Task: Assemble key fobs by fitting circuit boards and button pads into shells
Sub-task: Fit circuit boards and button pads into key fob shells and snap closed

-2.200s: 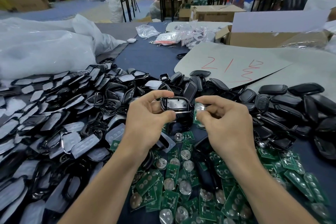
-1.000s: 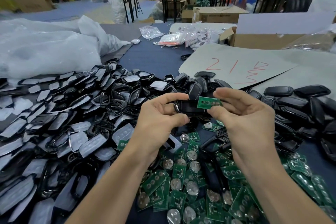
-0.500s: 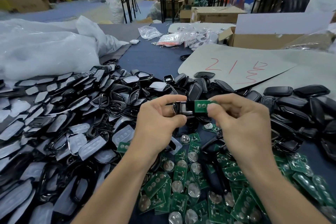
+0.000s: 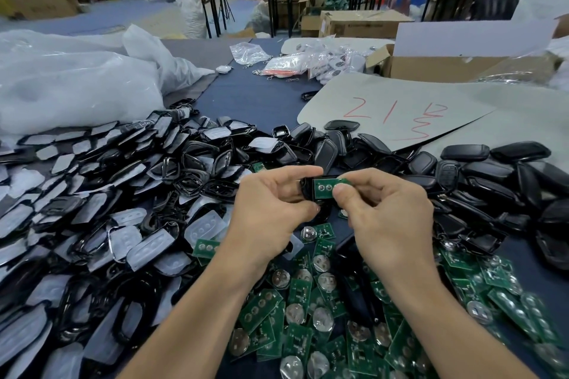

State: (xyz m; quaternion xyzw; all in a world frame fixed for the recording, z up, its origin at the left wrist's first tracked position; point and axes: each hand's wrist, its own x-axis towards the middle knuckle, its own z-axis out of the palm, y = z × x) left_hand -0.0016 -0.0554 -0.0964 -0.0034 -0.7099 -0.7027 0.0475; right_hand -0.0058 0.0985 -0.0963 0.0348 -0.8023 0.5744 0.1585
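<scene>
1. White plastic bag [image 4: 70, 86]: lies at the far left of the table [image 4: 255, 101], behind the stock. It is probably bulk packing set outside the working zone.
2. Pile of shell frames [image 4: 101, 200]: black frames, many with a pale button pad in them, spread over the left side. This placement likely puts them in easy reach of the left hand.
3. Left hand [image 4: 271, 212]: fingers curled, with the thumb and forefinger pinching the left end of one black shell [image 4: 307, 189]. The shell is held in the air between the two hands with its open side toward the viewer, apparently so the cavity stays visible during insertion.
4. Circuit board [image 4: 327, 187]: green, contact pads facing the viewer, lying over the right portion of the shell and touching it. Full seating cannot be confirmed, because fingers cover its right end.
5. Right hand [image 4: 388, 218]: thumb and forefinger pinch the right end of the board, and the other fingers are curled. An end grip likely leaves the opposite edge free to enter the shell.
6. Heap of loose boards [image 4: 323, 311]: directly below both hands, many showing round silver cells. It is the nearest feed stock.
7. Pile of black fob halves [image 4: 492, 175]: at the right, beside a cardboard sheet [image 4: 385, 101] with red marks.
</scene>
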